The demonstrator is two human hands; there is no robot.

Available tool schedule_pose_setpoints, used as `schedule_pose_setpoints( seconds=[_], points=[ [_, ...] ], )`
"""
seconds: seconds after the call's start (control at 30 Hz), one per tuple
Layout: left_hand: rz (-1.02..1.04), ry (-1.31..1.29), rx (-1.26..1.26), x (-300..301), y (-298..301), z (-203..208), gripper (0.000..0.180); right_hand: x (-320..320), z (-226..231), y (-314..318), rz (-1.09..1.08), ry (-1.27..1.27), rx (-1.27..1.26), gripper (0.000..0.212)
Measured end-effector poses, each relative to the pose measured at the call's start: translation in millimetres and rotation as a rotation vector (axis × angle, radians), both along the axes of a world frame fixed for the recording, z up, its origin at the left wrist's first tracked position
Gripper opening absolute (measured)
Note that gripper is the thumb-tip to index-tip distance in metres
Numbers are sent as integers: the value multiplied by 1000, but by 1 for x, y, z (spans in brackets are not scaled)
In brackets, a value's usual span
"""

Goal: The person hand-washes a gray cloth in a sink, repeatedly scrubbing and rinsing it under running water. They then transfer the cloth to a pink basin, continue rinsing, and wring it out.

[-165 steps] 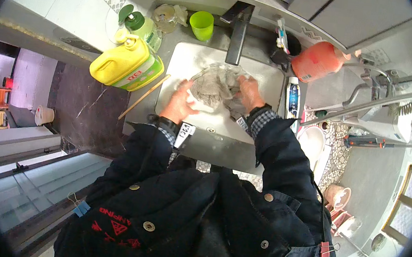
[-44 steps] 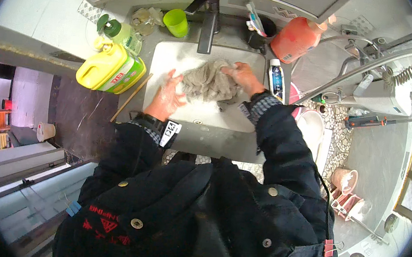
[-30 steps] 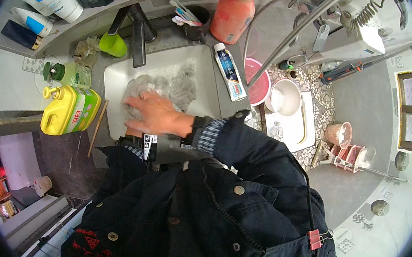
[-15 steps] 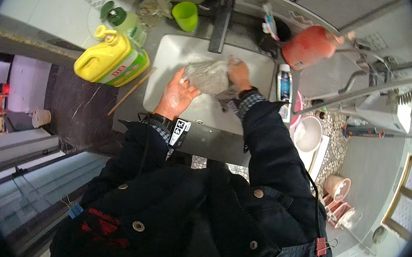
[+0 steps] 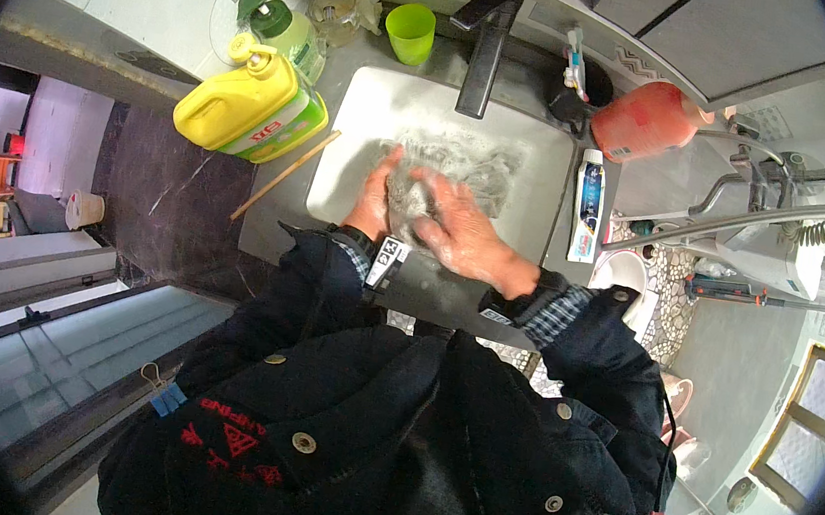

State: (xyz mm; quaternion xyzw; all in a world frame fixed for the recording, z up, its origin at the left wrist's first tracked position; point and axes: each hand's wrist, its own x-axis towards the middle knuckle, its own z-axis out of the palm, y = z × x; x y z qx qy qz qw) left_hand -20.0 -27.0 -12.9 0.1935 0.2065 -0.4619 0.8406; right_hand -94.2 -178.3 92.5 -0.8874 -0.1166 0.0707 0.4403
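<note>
A bunched grey cloth, wet-looking, is squeezed between my two hands over the near part of the white sink. My left hand presses against its left side, fingers pointing away from me. Across its right side lies my right hand, thumb and fingers bent around it. Part of the cloth is hidden under the right fingers. Greyish, sudsy water lies in the basin behind the hands. The dark faucet reaches over the sink's far edge.
Left of the sink stand a yellow jug and a green-capped bottle, with a thin wooden stick nearby. Behind is a green cup. At right are a toothpaste tube, a dark toothbrush holder and a red bottle.
The cloth, spread out in the middle of the sink before, is now gathered nearer to me on the left. My right hand has come down and left to meet my left hand around it.
</note>
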Motion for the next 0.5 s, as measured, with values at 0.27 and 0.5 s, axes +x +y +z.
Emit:
schedule_pose_setpoints(
  seconds=[0.27,0.5],
  points=[
    [32,-151,248,-12,-4,-17,43,44,-100,15,-402,16,-31,48],
    [-123,-690,157,14,-4,-10,44,110,-183,-88,-552,111,-258,60]
  ],
)
